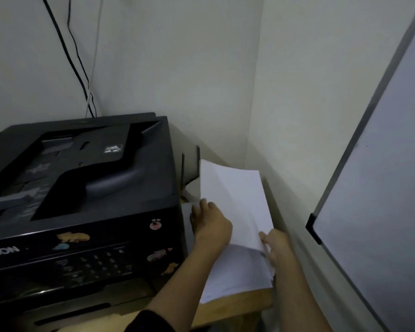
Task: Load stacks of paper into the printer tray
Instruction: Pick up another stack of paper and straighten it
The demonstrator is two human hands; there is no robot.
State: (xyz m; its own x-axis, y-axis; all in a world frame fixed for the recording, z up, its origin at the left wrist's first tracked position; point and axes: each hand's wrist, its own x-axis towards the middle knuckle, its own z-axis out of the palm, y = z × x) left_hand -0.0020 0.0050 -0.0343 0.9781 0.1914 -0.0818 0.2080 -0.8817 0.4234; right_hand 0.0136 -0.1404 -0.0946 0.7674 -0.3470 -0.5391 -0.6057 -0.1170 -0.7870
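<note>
A black printer (82, 200) with stickers on its front fills the left half of the view. To its right, white sheets of paper (235, 202) are lifted off a larger pile of paper (240, 271) lying on a wooden table (235, 307). My left hand (211, 224) holds the left edge of the lifted sheets, fingers curled over the top. At the near right corner, my right hand (277, 245) pinches those same sheets, with the thumb on top. The printer's front tray area (70, 307) lies in dark shadow at the bottom left.
A whiteboard (381, 188) with a grey frame leans against the wall on the right. Black cables (74, 58) hang down the wall behind the printer. A dark upright divider (189, 164) stands between printer and paper. The room corner lies close behind the pile.
</note>
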